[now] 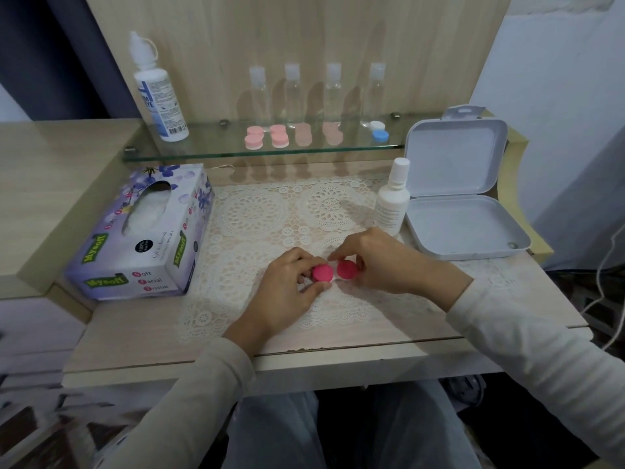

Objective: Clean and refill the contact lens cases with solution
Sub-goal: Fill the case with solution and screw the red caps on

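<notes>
Case (323,273) sits on the lace mat (257,211) in front of you, both magenta caps on, held between your hands. Your left hand (287,286) curls thumb and fingers round the left cap, and your right hand (382,262) pinches the right cap the same way. Your fingers hide most of the case, so only a sliver of white shows between the caps.

To your left the tissue box (142,238) reads "Mysoft" and "Soft Facial Tissue". On the glass shelf (236,153) the big bottle (159,99) shows only "YE" and a barcode; the rest of its label is turned away. The small bottle (392,201) beside the open white box (463,225) carries print too fine to read. Pink cases (267,135) and a blue case (378,132) lie on the shelf before four clear bottles (292,96), all blurred.
</notes>
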The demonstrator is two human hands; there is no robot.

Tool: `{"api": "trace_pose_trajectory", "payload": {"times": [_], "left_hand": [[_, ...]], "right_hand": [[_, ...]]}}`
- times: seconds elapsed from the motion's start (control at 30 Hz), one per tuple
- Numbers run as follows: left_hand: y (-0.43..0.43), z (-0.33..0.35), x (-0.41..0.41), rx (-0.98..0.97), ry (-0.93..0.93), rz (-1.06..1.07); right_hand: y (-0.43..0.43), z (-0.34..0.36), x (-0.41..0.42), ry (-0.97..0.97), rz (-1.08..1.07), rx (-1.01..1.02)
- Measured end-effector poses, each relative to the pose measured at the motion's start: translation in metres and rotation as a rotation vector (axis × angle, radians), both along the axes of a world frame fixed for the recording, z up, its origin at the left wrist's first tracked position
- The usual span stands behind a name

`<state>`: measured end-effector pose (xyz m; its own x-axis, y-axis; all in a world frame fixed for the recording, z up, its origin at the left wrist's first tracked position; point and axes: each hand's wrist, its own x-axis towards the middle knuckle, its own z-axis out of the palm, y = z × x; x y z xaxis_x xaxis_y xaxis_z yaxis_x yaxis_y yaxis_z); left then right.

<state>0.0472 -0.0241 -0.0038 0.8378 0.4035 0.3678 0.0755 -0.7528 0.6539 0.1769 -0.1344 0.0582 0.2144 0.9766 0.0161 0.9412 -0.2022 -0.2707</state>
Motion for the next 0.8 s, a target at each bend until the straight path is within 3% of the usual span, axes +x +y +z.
{"api": "trace_pose_trajectory", "payload": {"times": [0.8], "left_hand": [[0.006,0.004,0.002,-0.013,0.031,-0.072]], "right_hand": [[-0.006,-0.017,0.004,0.041,0.032,0.053]]}}
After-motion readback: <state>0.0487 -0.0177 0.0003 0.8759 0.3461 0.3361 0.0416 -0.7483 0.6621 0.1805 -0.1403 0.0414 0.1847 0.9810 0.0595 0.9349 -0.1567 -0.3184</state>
